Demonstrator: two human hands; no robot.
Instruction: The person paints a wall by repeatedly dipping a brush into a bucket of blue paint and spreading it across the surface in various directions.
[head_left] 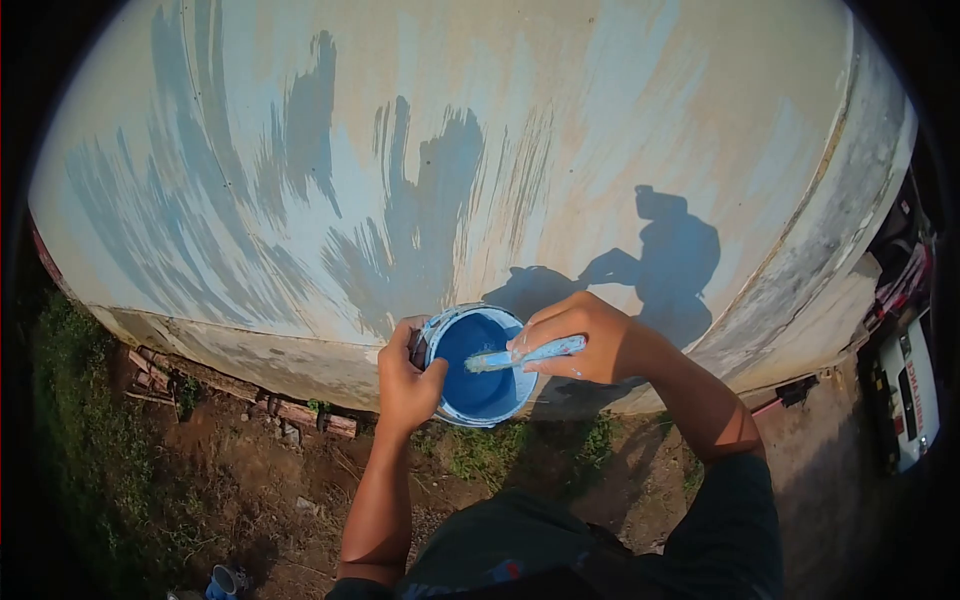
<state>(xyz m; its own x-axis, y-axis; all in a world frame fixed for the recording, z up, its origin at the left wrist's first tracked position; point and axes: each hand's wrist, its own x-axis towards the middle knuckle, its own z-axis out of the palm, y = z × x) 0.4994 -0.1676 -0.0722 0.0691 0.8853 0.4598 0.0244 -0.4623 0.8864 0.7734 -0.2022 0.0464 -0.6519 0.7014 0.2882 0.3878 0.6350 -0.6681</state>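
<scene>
My left hand (408,378) grips the rim of a paint bucket (484,415) at its left side, with the thumb over the edge. Blue paint (480,390) lies inside the bucket. A paintbrush (548,350) with a paint-smeared handle is held in my right hand (575,340), over the bucket's right rim. Its bristles point left, over or in the paint; the exact contact is unclear. Behind the bucket rises a pale wall (600,120) with blue-grey brush strokes on it.
Bricks (315,412) and grass (90,420) lie along the wall's foot. A small container (228,580) stands at the bottom left. A white vehicle (910,395) is at the far right. Shadows fall on the wall.
</scene>
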